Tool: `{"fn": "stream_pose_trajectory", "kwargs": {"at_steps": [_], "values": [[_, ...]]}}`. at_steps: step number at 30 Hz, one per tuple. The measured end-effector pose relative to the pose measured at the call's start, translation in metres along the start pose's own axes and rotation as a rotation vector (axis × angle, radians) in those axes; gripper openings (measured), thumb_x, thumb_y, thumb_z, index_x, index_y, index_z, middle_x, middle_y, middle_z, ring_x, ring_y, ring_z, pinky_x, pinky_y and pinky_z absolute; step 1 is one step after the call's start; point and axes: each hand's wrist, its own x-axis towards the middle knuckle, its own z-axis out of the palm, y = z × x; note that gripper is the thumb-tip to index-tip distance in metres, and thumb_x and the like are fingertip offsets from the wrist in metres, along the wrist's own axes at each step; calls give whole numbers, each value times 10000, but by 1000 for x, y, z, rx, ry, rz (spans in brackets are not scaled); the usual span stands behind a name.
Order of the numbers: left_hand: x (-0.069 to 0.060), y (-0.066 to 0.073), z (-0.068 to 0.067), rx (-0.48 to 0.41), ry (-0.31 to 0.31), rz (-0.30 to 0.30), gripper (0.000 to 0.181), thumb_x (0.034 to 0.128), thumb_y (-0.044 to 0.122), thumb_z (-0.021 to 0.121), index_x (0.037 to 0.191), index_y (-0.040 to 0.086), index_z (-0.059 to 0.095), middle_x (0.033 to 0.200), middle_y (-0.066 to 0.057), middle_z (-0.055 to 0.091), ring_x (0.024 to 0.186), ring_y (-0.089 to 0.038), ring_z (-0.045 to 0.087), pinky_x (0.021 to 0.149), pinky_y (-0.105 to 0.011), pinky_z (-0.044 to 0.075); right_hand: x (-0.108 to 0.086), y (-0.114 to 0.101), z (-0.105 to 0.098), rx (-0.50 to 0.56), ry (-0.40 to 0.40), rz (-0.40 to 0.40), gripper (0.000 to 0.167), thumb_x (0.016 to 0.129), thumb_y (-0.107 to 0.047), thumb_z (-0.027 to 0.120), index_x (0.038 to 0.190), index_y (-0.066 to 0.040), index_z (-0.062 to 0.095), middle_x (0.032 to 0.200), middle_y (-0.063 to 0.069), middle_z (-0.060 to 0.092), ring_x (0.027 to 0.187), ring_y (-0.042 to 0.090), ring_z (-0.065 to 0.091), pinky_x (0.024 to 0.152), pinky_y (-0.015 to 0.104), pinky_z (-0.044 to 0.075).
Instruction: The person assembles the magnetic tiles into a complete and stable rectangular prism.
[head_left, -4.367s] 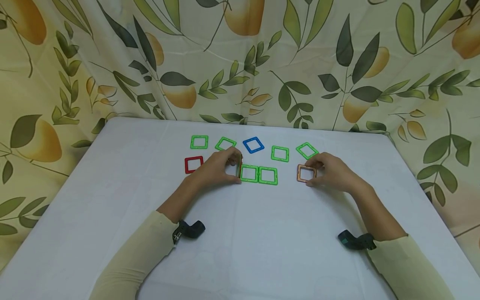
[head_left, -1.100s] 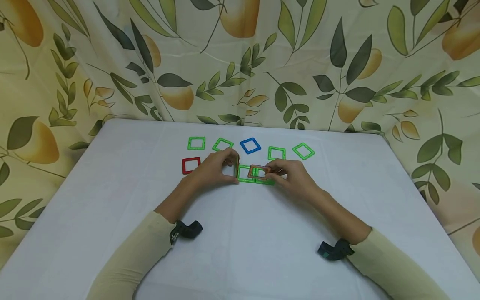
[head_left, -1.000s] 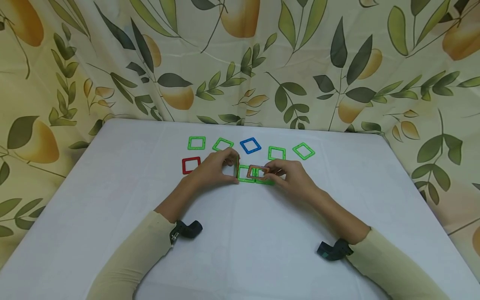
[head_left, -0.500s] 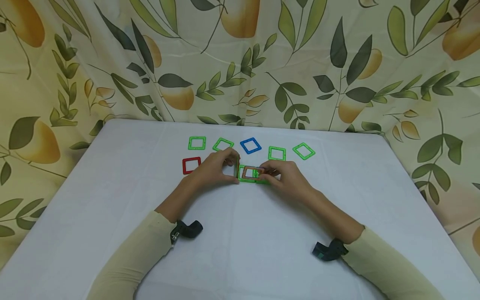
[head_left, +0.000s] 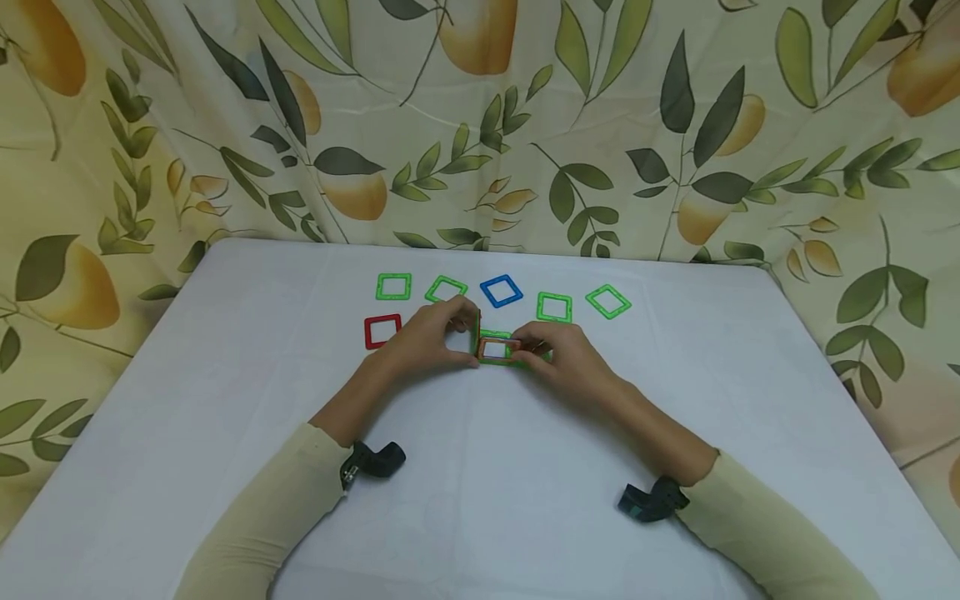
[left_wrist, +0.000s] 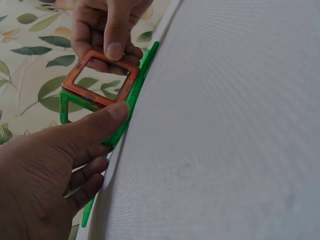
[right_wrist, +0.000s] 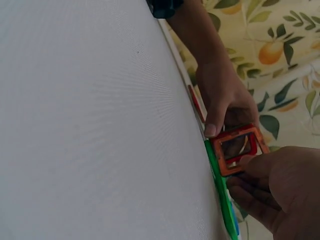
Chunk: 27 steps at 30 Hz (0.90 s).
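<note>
My left hand (head_left: 429, 335) holds a square magnetic tile upright, seen nearly edge-on in the head view. In the right wrist view that upright tile (right_wrist: 254, 144) looks red; a green upright edge (left_wrist: 64, 107) shows beside it in the left wrist view. With thumb and fingers, my right hand (head_left: 564, 350) pinches an orange square magnetic tile (right_wrist: 218, 154), also upright. The orange tile's left side meets the upright tile near my left thumb. Under both hands lie two joined green square tiles (head_left: 495, 362), the right one partly covered by my right hand.
Behind the hands, a blue tile (head_left: 487, 296) and several green tiles (head_left: 393, 276) lie flat on the white table (head_left: 480, 492). A red tile (head_left: 369, 333) lies left of my left hand. A leaf-and-fruit patterned cloth (head_left: 480, 125) hangs behind the table.
My right hand took the orange tile from the right side of the table, carried it left over the green tiles and brought it against the upright tile. My left hand stayed in place.
</note>
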Motion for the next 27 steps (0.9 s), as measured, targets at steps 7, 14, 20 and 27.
{"fn": "stream_pose_trajectory", "kwargs": {"at_steps": [7,14,20,27], "values": [[-1,1,0,-23,-6,13,626,802,161,949,1312,54,603,1166,7,676,1085,-189,600,1007,-319,492,-2,2,4,4,16,-10,131,945,-72,798,1068,-47,762,980,-16,744,875,140,694,788,349,593],[1,0,0,-20,9,25,623,791,157,957,1297,74,604,1163,0,684,1080,-188,609,999,-317,499,-3,4,5,10,39,-35,151,948,-43,783,1097,-33,762,1022,13,752,881,153,697,793,353,596],[1,0,1,-31,15,3,632,786,157,960,1303,82,604,1176,-16,692,1085,-191,628,996,-322,512,-3,4,6,-1,44,-40,165,951,-66,787,1112,-32,769,1036,19,757,877,150,694,797,344,595],[1,-2,1,-33,26,-6,645,774,168,969,1300,73,608,1163,-10,690,1082,-180,639,992,-334,520,-4,6,8,-7,42,-51,183,952,-80,790,1129,-38,772,1036,11,756,872,137,689,795,333,591]]}}
